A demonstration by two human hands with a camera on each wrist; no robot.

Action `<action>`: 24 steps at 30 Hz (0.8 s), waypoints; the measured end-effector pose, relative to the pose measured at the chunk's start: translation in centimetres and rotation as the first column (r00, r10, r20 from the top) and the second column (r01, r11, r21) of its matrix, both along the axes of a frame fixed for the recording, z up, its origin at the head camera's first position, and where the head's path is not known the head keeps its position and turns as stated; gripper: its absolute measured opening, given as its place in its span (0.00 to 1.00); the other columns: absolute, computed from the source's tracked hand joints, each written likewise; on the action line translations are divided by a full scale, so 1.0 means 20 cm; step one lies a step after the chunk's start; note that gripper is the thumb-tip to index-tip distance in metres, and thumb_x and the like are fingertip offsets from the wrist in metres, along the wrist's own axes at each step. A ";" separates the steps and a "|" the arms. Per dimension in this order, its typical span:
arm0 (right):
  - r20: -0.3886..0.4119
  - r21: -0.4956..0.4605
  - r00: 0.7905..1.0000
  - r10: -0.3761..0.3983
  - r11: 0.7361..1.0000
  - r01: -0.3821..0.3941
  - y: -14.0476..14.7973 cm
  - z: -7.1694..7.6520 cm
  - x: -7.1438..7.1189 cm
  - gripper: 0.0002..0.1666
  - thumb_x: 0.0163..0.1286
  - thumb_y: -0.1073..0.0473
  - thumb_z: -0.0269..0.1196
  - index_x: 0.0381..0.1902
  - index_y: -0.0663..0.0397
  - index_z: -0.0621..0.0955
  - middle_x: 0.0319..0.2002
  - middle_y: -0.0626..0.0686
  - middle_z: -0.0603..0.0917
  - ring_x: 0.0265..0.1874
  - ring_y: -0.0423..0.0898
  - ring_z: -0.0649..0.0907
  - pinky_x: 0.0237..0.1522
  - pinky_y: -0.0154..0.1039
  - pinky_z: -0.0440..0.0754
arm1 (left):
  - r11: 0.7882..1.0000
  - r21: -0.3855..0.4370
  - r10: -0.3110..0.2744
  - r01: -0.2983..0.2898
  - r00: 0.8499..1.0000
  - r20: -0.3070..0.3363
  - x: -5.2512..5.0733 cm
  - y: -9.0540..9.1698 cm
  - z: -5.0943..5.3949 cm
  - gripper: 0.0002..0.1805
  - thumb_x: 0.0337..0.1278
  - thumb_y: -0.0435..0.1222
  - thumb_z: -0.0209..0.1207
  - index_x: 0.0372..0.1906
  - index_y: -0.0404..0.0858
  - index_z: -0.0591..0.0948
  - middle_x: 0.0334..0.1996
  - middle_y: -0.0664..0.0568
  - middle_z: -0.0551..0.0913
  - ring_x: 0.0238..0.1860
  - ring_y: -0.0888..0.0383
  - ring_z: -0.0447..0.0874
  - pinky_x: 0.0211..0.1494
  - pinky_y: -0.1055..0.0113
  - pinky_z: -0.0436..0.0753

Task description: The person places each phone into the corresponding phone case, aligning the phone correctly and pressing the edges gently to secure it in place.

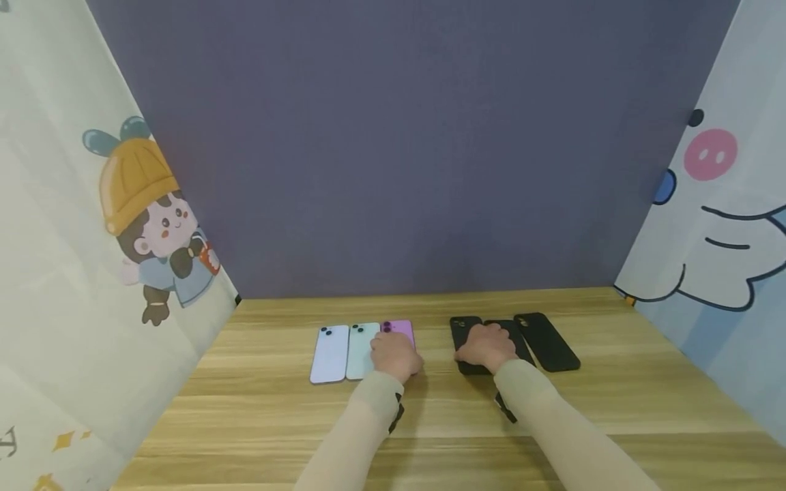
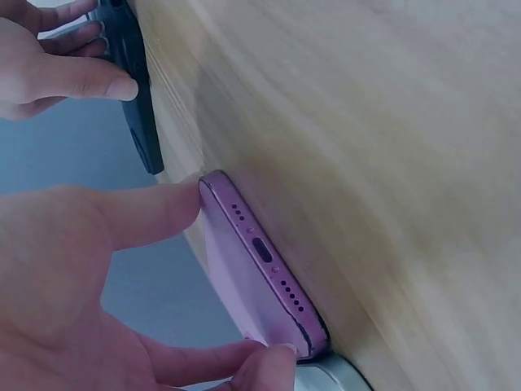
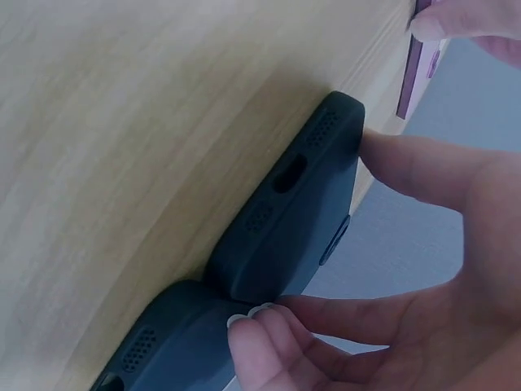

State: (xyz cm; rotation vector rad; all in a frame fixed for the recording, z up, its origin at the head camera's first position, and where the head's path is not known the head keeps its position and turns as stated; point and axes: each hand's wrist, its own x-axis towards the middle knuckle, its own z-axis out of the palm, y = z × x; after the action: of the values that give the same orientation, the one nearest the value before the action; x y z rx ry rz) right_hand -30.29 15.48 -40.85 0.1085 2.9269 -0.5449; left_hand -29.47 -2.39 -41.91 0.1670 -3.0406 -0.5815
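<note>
In the head view, our left hand (image 1: pixel 396 356) is covering most of the purple phone (image 1: pixel 402 326), so only its far end with the camera lenses is clearly showing, and our right hand (image 1: pixel 489 346) is hiding much of the middle black case (image 1: pixel 518 341). The left-wrist view is cutting off the mint-green phone (image 2: pixel 327 376) at the bottom edge, and we are not managing to make out whether the black cases are holding anything. The purple phone is showing a smooth, faintly glossy back, rounded corners and a flat rim with a port and small round holes; the left black case (image 3: pixel 301 216) is looking matte, with soft edges, an oblong port cutout and dotted grilles. The worktop (image 1: pixel 442 443) is carrying streaky pale wood grain, and a plain slate-grey panel (image 1: pixel 393 150) is standing behind it. Our left hand is pinching the purple phone by its long edges near the close end, thumb on the right side and fingers on the left, beside the mint-green phone; the white phone (image 1: pixel 329 354) is lying beyond that one. Our right hand is gripping the left black case between thumb and fingers, the fingertips reaching over the middle black case, while the right black case (image 1: pixel 548 342) is lying slanted farther right.
</note>
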 end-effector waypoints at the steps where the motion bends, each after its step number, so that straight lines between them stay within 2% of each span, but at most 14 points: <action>1: 0.001 0.000 1.000 0.000 1.000 0.000 0.00 0.00 0.00 0.35 0.64 0.44 0.70 0.55 0.69 0.80 0.47 0.72 0.73 0.48 0.68 0.74 0.44 0.62 0.78 | 1.000 -0.006 0.009 -0.009 1.000 0.003 0.00 0.00 0.00 0.27 0.36 0.39 0.74 0.36 0.20 0.77 0.34 0.35 0.70 0.38 0.44 0.70 0.42 0.52 0.81; 7: 0.001 0.003 1.000 -0.005 1.000 0.005 0.00 -0.01 0.00 0.34 0.64 0.44 0.70 0.54 0.67 0.81 0.47 0.71 0.73 0.47 0.66 0.74 0.43 0.60 0.78 | 0.998 -0.033 0.052 -0.051 0.999 0.014 -0.01 0.00 0.00 0.33 0.38 0.44 0.77 0.39 0.20 0.77 0.34 0.36 0.69 0.38 0.45 0.69 0.40 0.55 0.80; 13: -0.015 -0.005 1.000 0.003 1.000 -0.003 0.00 -0.01 0.01 0.34 0.63 0.44 0.71 0.54 0.68 0.80 0.47 0.71 0.73 0.47 0.67 0.74 0.43 0.61 0.78 | 0.997 -0.026 0.072 -0.072 0.997 0.030 -0.04 -0.01 -0.03 0.36 0.37 0.49 0.77 0.40 0.21 0.78 0.33 0.35 0.69 0.38 0.44 0.70 0.39 0.54 0.79; 18: -0.020 -0.003 1.000 0.002 1.000 -0.002 0.00 -0.01 0.00 0.35 0.63 0.44 0.71 0.55 0.69 0.80 0.47 0.72 0.73 0.48 0.68 0.74 0.43 0.62 0.78 | 0.997 -0.013 0.070 -0.070 0.996 0.047 -0.04 -0.01 -0.01 0.39 0.37 0.51 0.78 0.42 0.20 0.79 0.33 0.34 0.71 0.38 0.43 0.72 0.41 0.53 0.79; 24: -0.011 -0.003 1.000 0.001 1.000 -0.001 0.00 0.00 -0.01 0.35 0.63 0.45 0.71 0.55 0.69 0.80 0.47 0.72 0.73 0.48 0.69 0.74 0.44 0.62 0.77 | 0.998 -0.019 0.063 -0.062 0.997 0.053 -0.02 -0.02 0.03 0.37 0.39 0.53 0.77 0.40 0.23 0.82 0.34 0.34 0.75 0.39 0.44 0.74 0.43 0.53 0.80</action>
State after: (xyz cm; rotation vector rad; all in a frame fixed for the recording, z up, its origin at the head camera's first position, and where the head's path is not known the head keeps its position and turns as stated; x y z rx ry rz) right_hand -30.42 15.56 -40.94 0.1036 2.9366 -0.5509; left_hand -29.89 -2.77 -41.33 0.2805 -3.0782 -0.5556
